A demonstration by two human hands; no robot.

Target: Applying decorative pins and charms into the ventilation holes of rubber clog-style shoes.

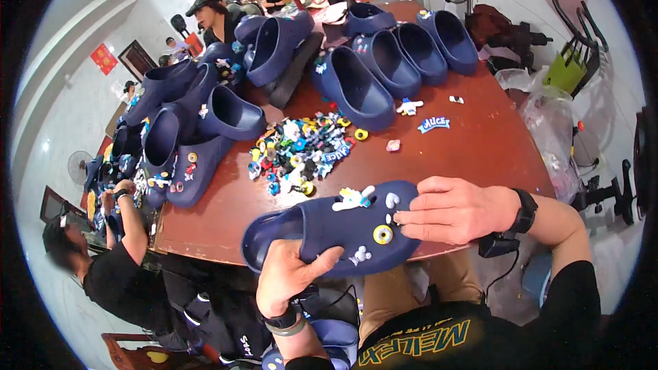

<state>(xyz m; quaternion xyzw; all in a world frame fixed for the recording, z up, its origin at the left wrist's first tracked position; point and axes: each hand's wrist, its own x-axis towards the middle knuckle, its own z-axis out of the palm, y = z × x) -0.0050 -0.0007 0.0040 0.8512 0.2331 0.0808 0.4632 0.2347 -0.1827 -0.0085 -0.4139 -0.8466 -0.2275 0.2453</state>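
A navy-blue clog point(329, 223) lies sideways before me over the table's near edge, its toe to the right. My left hand point(288, 274) grips it at the foot opening, thumb on the outside and fingers partly hidden inside. On its upper sit a white figure charm point(354, 198), a yellow-and-white round charm point(382, 234), a grey mouse-like charm point(361, 255) and a pale curved charm point(392, 201). The fingers of my right hand point(459, 211) are closed at the toe, the fingertips on a small white charm point(397, 218) against the upper.
A pile of mixed charms point(301, 151) lies on the red-brown table point(473, 157) beyond the clog. More navy clogs point(353, 89) stand behind and left of it. A few loose charms point(434, 124) lie to the right. A co-worker point(103, 260) works at the left.
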